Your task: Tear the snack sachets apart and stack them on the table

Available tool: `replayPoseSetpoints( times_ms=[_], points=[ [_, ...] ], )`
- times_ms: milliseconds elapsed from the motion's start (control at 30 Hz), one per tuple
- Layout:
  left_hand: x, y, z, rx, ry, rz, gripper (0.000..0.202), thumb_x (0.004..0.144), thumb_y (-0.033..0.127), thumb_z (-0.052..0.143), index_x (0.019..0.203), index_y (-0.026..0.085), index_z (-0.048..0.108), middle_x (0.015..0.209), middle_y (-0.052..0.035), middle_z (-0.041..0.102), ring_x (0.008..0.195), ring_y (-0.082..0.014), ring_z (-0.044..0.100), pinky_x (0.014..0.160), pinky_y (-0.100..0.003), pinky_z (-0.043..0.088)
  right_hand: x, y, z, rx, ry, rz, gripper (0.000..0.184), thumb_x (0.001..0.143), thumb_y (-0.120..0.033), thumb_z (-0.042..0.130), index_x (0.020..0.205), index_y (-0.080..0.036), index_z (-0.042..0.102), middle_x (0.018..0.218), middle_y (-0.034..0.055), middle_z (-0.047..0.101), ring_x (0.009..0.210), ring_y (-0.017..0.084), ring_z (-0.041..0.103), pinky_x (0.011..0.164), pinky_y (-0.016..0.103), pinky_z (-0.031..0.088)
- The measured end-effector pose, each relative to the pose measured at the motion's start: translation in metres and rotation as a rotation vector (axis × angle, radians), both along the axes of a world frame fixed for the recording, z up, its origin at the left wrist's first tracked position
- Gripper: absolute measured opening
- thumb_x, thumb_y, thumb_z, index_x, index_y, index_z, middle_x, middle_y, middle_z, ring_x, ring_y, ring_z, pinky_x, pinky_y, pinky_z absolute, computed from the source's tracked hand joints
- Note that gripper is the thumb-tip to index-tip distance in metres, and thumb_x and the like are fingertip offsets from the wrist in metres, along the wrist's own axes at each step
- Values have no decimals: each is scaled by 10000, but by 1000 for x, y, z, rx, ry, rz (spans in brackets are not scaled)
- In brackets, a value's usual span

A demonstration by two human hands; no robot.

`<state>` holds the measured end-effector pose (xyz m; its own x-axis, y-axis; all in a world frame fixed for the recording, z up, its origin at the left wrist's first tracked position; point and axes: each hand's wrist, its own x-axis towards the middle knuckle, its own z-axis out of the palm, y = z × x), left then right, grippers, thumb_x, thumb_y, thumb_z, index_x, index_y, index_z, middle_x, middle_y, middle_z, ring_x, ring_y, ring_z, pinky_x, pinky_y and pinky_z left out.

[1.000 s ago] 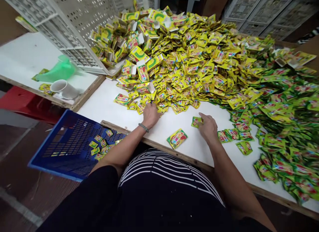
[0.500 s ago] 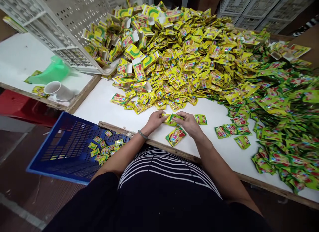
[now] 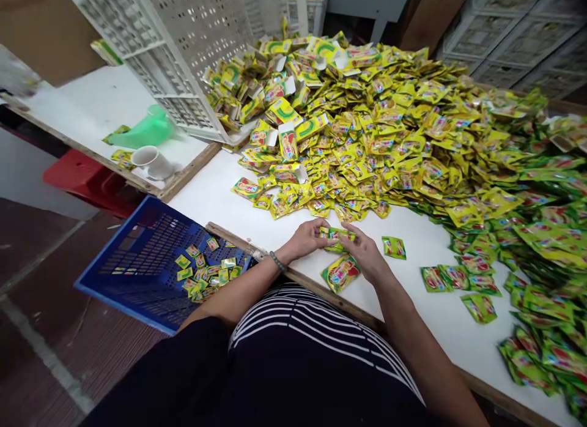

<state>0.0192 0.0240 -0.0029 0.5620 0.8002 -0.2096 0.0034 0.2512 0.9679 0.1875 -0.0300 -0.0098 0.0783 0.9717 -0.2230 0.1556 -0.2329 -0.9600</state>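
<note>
Between my two hands is a small yellow-green packet (image 3: 337,235), held level just above the white table. My left hand (image 3: 308,238) pinches its left end between thumb and fingers. On the other end, the fingers of my right hand (image 3: 362,248) are closed round the packet. Just below lies a larger yellow-green packet (image 3: 340,272), flat near the table edge. A single small green packet (image 3: 394,247) rests to the right of my right hand. Farther right, several green packets (image 3: 454,276) lie in a loose cluster.
A large heap of yellow packets (image 3: 389,133) and small boxes (image 3: 288,142) covers the back; green packets (image 3: 550,243) pile up at right. A white crate (image 3: 197,66) leans at left, near a white mug (image 3: 151,162). Below the edge, a blue basket (image 3: 132,256) holds packets.
The camera view has swung left, so everything sits farther right and lower in the picture. Both hands still hold the small packet, now turned edge-up, with the right-hand fingers shifted along it.
</note>
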Motion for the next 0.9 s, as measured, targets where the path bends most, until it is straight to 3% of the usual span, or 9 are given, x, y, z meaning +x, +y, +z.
replayPoseSetpoints(
  times_ms=[100, 267, 367, 433, 500, 533, 667, 767, 900],
  points=[
    [0, 0, 0, 32, 55, 15, 401, 616, 291, 780, 854, 183, 475, 614, 73, 555, 532, -91, 553, 523, -207, 433, -5, -3, 5, 28, -70, 50, 492, 761, -545, 654, 1083, -175, 687, 947, 75, 734, 852, 231, 661, 735, 347, 530],
    [-11, 15, 19, 204, 369, -151, 412, 675, 249, 762, 998, 180, 515, 659, 24, 647, 584, -150, 629, 591, -255, 472, -1, -5, 6, 51, -199, -99, 422, 719, -558, 677, 909, -184, 716, 755, 44, 717, 686, 219, 624, 644, 336, 495],
    [-30, 44, 39, 502, 713, 151, 447, 739, 199, 701, 1154, 163, 538, 986, -93, 699, 897, -242, 666, 789, -351, 499, 11, -8, 1, 104, -258, -229, 405, 716, -559, 680, 896, -198, 716, 744, 49, 715, 672, 226, 621, 630, 344, 492],
    [-46, 72, 49, 751, 917, 388, 520, 775, 137, 634, 1278, 147, 502, 1281, -166, 589, 1200, -298, 544, 973, -413, 430, 16, -10, -2, 136, -253, -278, 402, 723, -563, 671, 898, -204, 715, 726, 50, 714, 649, 229, 619, 609, 350, 493],
    [-60, 101, 55, 906, 1012, 370, 583, 756, 107, 644, 1320, 150, 502, 1426, -172, 479, 1358, -325, 387, 1081, -448, 329, 17, -10, -2, 152, -247, -292, 396, 730, -559, 662, 905, -207, 712, 730, 51, 716, 640, 233, 619, 606, 361, 496],
    [-65, 113, 57, 934, 1035, 325, 514, 770, 118, 637, 1275, 160, 552, 1396, -159, 513, 1364, -323, 377, 1095, -454, 304, 15, -10, 0, 156, -249, -290, 388, 733, -553, 660, 905, -208, 709, 743, 53, 719, 648, 235, 623, 620, 369, 500],
    [-69, 127, 63, 1004, 958, 205, 200, 869, 235, 557, 1007, 162, 682, 1031, -133, 684, 1090, -275, 575, 964, -391, 402, 8, -7, 12, 192, -239, -254, 352, 761, -518, 649, 903, -201, 704, 819, 63, 733, 728, 243, 648, 699, 381, 507],
    [-55, 100, 64, 1050, 744, 159, 212, 881, 273, 548, 1011, 163, 674, 976, -99, 683, 928, -213, 607, 834, -310, 439, 8, 0, 31, 277, -236, -328, 358, 774, -507, 648, 927, -189, 710, 850, 64, 732, 734, 227, 648, 710, 366, 515],
    [-30, 52, 46, 778, 528, 35, 274, 824, 418, 635, 912, 159, 663, 729, -14, 638, 627, -129, 540, 612, -244, 396, 17, 20, 59, 450, -342, -349, 309, 800, -456, 633, 947, -198, 718, 952, 66, 733, 839, 227, 657, 791, 363, 517]
  ],
)
